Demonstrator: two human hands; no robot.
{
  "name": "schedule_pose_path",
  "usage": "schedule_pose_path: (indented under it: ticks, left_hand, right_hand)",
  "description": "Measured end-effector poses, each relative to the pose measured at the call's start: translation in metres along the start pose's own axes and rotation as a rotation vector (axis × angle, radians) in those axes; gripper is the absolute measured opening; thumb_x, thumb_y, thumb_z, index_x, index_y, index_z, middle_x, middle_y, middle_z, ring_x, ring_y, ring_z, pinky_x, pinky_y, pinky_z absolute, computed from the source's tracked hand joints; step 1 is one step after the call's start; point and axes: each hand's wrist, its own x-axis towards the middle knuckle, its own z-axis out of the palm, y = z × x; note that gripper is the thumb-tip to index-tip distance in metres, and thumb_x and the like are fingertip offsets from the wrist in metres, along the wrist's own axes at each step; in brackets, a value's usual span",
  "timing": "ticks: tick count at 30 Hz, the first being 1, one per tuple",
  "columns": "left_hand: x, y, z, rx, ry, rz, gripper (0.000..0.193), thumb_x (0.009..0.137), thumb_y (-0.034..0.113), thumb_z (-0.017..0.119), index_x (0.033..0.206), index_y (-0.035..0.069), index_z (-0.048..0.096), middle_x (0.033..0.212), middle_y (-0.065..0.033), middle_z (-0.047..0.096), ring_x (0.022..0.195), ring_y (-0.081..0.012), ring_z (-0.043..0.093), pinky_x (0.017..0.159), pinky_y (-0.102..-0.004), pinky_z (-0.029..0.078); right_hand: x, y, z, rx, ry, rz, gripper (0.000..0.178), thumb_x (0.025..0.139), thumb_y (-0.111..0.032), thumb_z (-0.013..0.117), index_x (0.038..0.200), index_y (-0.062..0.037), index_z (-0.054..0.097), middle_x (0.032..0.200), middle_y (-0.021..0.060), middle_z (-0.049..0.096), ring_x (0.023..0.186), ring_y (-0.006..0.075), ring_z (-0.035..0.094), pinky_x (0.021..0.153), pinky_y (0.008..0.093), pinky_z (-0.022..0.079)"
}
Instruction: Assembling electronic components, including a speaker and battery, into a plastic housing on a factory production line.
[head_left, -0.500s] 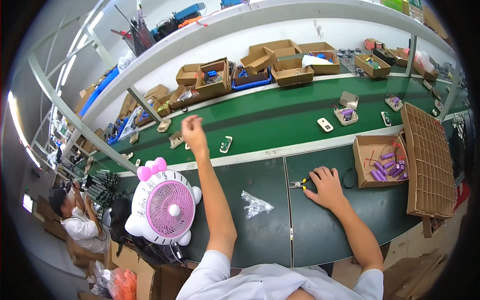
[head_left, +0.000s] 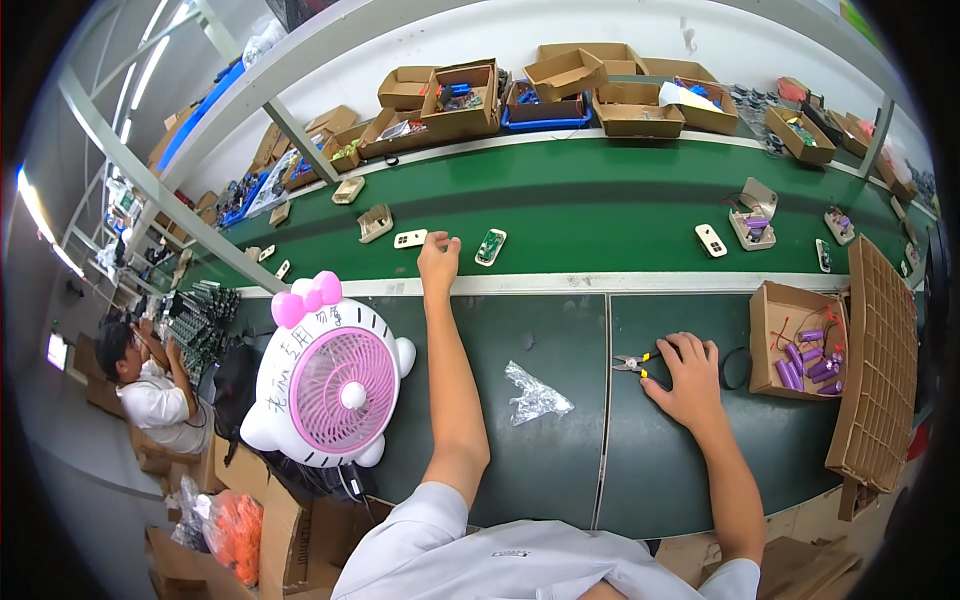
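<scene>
My left hand (head_left: pixel 438 262) is stretched over the green conveyor belt, fingers slightly bent and apart. Its fingertips are at the right end of a white plastic cover (head_left: pixel 410 239); whether they touch it is unclear. Just right of that hand lies a white casing with a green circuit board (head_left: pixel 490 247). On the dark table my right hand (head_left: pixel 690 382) curls loosely around small yellow-handled cutters (head_left: pixel 631 364). Their jaws point left, and the ends of the handles are hidden under the hand. Between my arms lies a crumpled clear plastic bag (head_left: pixel 535 394).
A white-and-pink fan (head_left: pixel 343 397) stands beside my left forearm. At right are a cardboard box (head_left: pixel 770 380) of purple battery cells and a leaning cardboard divider (head_left: pixel 880 370). More casings (head_left: pixel 752 230) sit on the belt. A seated person (head_left: pixel 160 390) works at far left.
My left hand has come lower and rightward, beside the white cover that my arm partly hid before. The whole view has shifted; my right hand stays at the cutters.
</scene>
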Motion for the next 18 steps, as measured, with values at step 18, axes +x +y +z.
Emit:
schedule_pose_path:
  ticks: [18]
  left_hand:
    - [-0.004,0.019,-0.013,-0.085,0.088,-0.081,0.037,0.086,0.030,0.074,0.115,0.007,0.073,0.111,-0.0184,0.074,0.107,-0.0338,0.070,0.095,-0.0413,0.053]
  right_hand:
    - [-0.001,-0.002,-0.001,-0.006,-0.041,0.019,0.062,0.074,-0.035,0.079,0.125,-0.0031,0.064,0.130,0.0146,0.058,0.129,0.0348,0.050,0.108,0.0569,0.033]
